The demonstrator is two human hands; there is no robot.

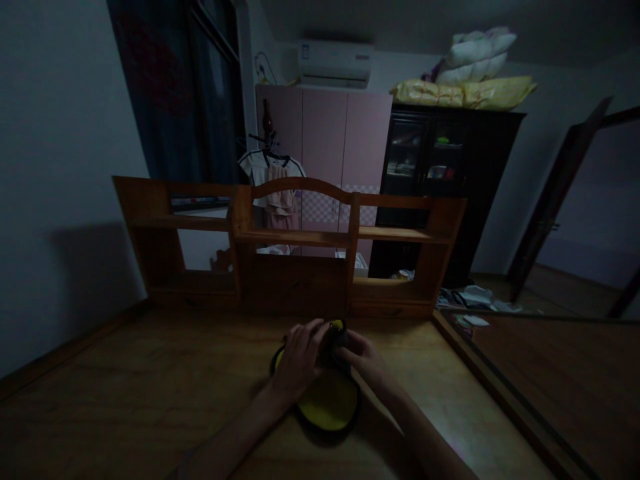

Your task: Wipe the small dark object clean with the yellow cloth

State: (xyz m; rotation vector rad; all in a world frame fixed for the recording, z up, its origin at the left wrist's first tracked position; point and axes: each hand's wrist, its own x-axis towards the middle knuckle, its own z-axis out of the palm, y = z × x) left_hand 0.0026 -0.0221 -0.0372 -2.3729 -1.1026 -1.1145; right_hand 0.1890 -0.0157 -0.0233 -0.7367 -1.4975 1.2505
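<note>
A yellow item with dark edging lies on the wooden tabletop in front of me; it is too dim to tell its kind. Its lower part is rounded, another yellow lobe shows at the left, and a small yellow piece rises between my hands. My left hand is draped over the left side, with its fingers curled against the dark upper part. From the right, my right hand pinches that same dark part between thumb and fingers. The palms hide much of the item's middle.
A wooden shelf unit spans the back of the tabletop. A wall borders the left, and a raised wooden edge runs along the right. Beyond stand a pink wardrobe, hanging clothes and a dark cabinet.
</note>
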